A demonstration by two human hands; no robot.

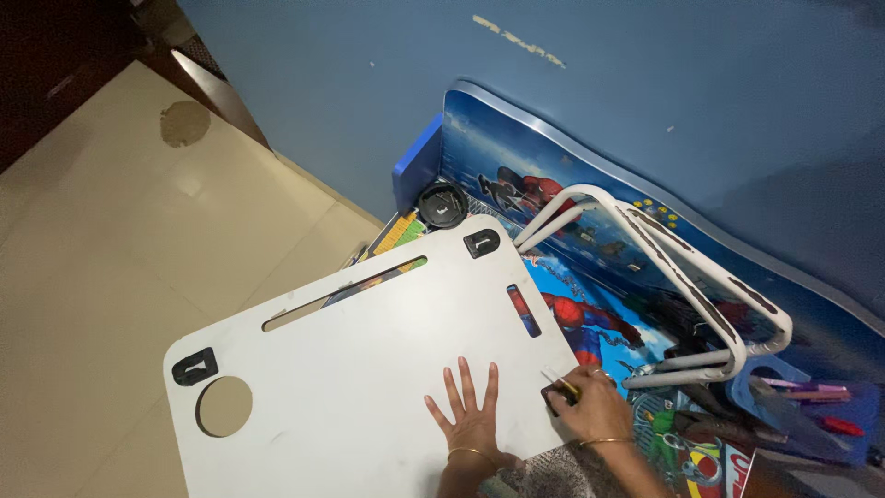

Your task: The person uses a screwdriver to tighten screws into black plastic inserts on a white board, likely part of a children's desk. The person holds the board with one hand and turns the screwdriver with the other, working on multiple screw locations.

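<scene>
A flat white board with a round hole and a long slot (350,369) lies on the tiled floor (111,277), overlapping a picture-printed blue panel (590,231) that lies behind and to its right, along the wall (645,83). On that panel rests a bent white tube frame (701,286). The left hand (472,417) lies flat on the board's near right part; the right hand (590,406) sits just right of it at the board's edge — a small tool (562,387) in it.
</scene>
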